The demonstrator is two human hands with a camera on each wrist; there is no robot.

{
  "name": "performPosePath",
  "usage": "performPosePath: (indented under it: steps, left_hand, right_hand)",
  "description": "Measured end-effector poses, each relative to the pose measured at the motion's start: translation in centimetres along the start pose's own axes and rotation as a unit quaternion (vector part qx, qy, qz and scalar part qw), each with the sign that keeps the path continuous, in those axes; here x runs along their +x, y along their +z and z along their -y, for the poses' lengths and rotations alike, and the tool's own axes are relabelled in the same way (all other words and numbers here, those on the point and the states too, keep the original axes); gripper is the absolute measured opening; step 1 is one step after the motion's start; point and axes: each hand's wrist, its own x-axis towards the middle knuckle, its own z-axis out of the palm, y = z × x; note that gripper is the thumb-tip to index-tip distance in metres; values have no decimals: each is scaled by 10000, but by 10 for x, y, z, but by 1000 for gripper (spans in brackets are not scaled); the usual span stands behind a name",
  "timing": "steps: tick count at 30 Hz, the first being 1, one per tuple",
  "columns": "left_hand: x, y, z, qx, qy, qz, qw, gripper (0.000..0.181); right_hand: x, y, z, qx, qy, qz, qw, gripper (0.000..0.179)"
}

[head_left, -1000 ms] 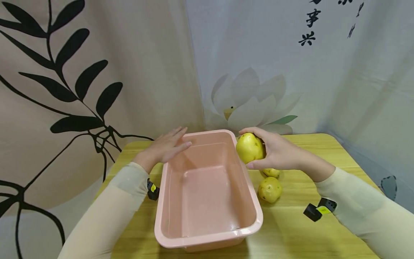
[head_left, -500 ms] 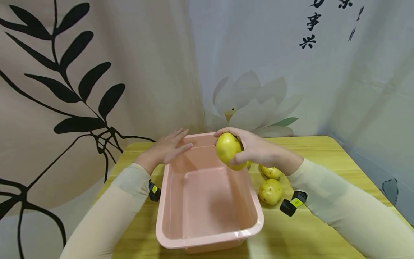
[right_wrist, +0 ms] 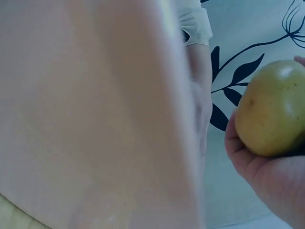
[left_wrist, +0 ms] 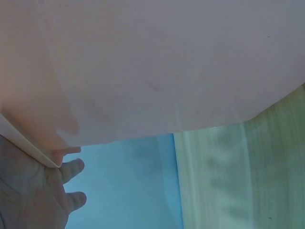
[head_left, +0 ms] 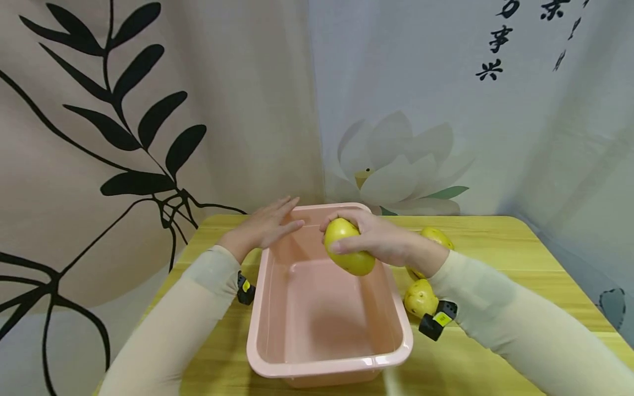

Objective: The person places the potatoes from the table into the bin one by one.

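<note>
My right hand [head_left: 369,239] holds a yellow potato [head_left: 342,228] over the right side of a pink plastic basin [head_left: 255,335], thumb across its near side. In the right wrist view the potato [right_wrist: 271,109] looks smooth and oblong with small dark spots, fingers cupped round it. My left hand [head_left: 262,226] lies at the basin's far left rim, fingers extended. The left wrist view has the basin's wall [left_wrist: 157,67] filling the top, with the hand [left_wrist: 33,191] against its edge.
To the basin's right lie a near potato [head_left: 421,298], a far one [head_left: 437,237], and another partly behind my right wrist. The wooden table [head_left: 475,236] ends at a printed curtain [head_left: 257,110] behind. The basin's inner floor [head_left: 327,308] is bare.
My right hand has carried the potato left from beside the basin to over its opening, and it now tilts lower. The left hand keeps its place at the rim.
</note>
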Motion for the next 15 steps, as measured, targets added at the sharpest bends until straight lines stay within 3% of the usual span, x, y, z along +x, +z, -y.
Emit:
performPosePath:
  steps: [8, 11, 15]
  left_hand:
    - [1, -2, -1, -12, 5, 3, 10000, 77]
    - [0, -1, -1, -43, -27, 23, 10000, 77]
    - [-2, 0, 0, -117, -24, 15, 9999, 79]
  right_hand:
    - [15, 0, -2, 118, -155, 585, 9981, 46]
    - [21, -3, -3, 307, 45, 945, 9950, 45]
    - [25, -5, -2, 140, 439, 1407, 9890, 46]
